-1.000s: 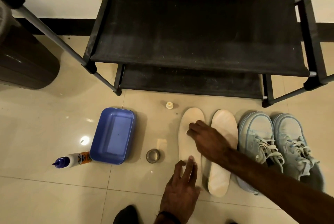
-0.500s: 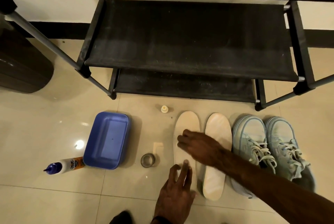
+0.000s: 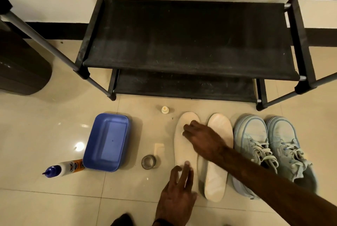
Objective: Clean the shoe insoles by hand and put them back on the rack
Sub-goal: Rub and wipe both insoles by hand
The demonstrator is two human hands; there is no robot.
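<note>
Nearest, left hand [image 3: 176, 193] flat on the heel end of the left cream foam insole [image 3: 184, 150], fingers [image 3: 186, 168] spread loosely and pressing, gripping nothing. Just beyond, right hand [image 3: 202, 141] reaching across from the right, fingers curled narrow on the forefoot of that same insole, perhaps pinching something small and white; cannot tell. Insole lying on the glossy beige tiled floor [image 3: 45, 134], long axis running straight away toward the black fabric-shelved shoe rack [image 3: 186, 43], toe farthest. Second cream insole [image 3: 218, 154] just beside it, parallel, partly under the right forearm. Left hand nearer the heel, right nearer the toe. Rack shelves bare, well beyond.
</note>
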